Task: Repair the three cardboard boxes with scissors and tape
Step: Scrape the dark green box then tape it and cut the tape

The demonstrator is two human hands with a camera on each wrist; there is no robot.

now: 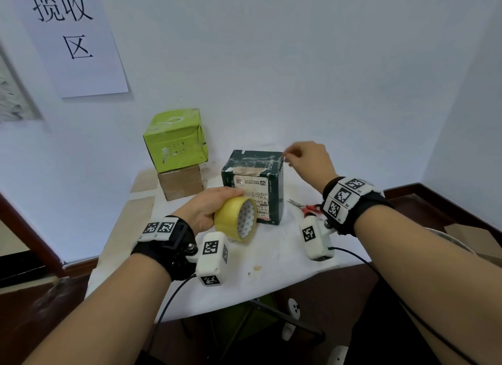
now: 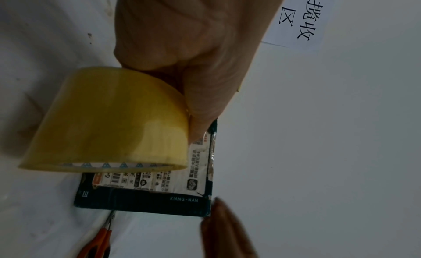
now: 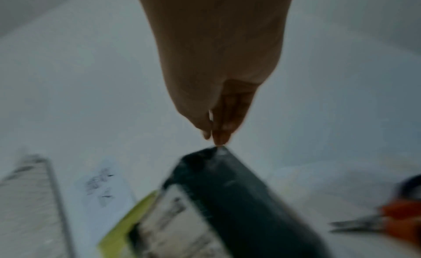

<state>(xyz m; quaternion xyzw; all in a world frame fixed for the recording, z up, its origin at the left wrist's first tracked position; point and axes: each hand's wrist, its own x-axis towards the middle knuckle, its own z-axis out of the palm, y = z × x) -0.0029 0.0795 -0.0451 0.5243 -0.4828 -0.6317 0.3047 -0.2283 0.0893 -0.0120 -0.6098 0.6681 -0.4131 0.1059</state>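
Under the curled fingers (image 1: 231,192) of the left hand (image 1: 206,207): one roll of yellow packing tape (image 1: 235,218), gripped round its outer band, held just in front of the dark green carton (image 1: 252,185) and touching or nearly touching its labelled face. At the tips of the right hand (image 1: 309,161): thumb and forefinger pinched together right at the carton's far top corner. Cannot tell whether a tape end sits between them; too fine and blurred.

Likely light and fairly stiff, that carton, but scuffed, with torn label paper and glossy old film on top, so probably slippery there and prone to skid on the white tablecloth (image 1: 271,261). Best braced by a flat palm on the lid or by the side walls, not by the frayed corners. Roll: light, rigid core, best held round the rim.

Beyond the left fingers, well apart: a lime-green box (image 1: 175,139) stacked on a plain brown box (image 1: 180,182). Three boxes in all. Nearer than the right fingertips, beside the carton: one pair of orange-handled scissors (image 1: 307,207), untouched.
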